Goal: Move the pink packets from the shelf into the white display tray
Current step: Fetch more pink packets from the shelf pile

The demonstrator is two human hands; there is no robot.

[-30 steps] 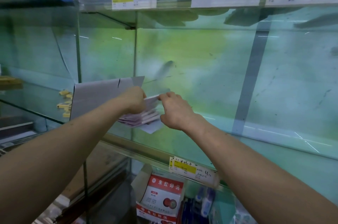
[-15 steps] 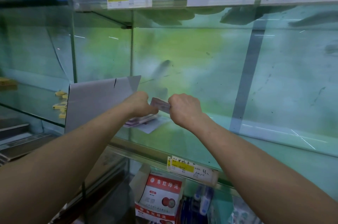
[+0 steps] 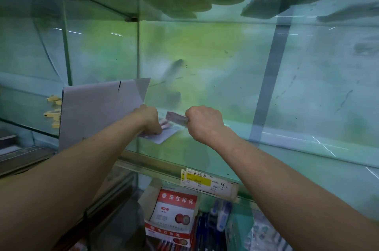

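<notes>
Now the right hand (image 3: 204,122) pinches one pink packet (image 3: 176,118), pointing to nine o'clock at the white tray (image 3: 98,111); the left hand (image 3: 148,119) presses the pile (image 3: 164,125), grip hidden.

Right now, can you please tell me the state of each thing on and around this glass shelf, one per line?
Left hand: closed on the pink packets, pressing them down.
Right hand: shut on one pink packet, lifted above the shelf.
Pink packets: stacked, lying on white card.
White display tray: upright, flap raised.
Red ink pad box: lid open, on the lower shelf.
Glass shelf: mostly bare.
</notes>
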